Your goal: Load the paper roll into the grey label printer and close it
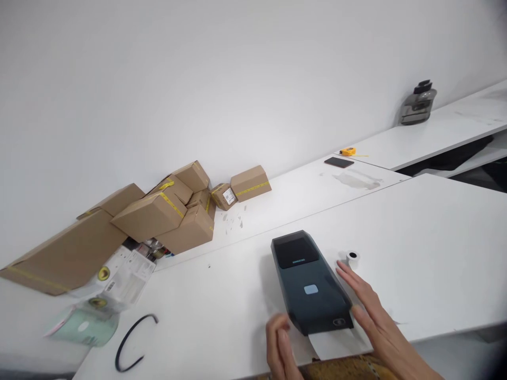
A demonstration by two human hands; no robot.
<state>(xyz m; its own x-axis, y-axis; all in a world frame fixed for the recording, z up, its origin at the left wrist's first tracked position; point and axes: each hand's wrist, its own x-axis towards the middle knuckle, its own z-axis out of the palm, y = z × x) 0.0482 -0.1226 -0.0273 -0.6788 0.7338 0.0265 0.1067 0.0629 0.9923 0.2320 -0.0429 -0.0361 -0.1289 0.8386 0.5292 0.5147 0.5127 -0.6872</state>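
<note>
A dark blue-green box-shaped device [317,303], with a black panel at its far end and a pale blue button, lies on the white table in front of me. A blank white piece of paper [336,342] shows at its near end. My left hand [280,345] is at the device's near left corner, fingers loosely bent and holding nothing I can see. Along the right side, my right hand [372,311] is open with fingers stretched out, its thumb at the device's edge. A small white roll [352,257] with a dark centre stands just beyond the right fingertips.
Cardboard boxes [150,214] are piled at the left back, beside clear plastic packages [127,279] and a green pouch [85,324]. A black curved band [125,343] lies front left. Farther back are a black phone-like slab [339,162], a yellow tape measure [348,151] and a grey bottle [419,105].
</note>
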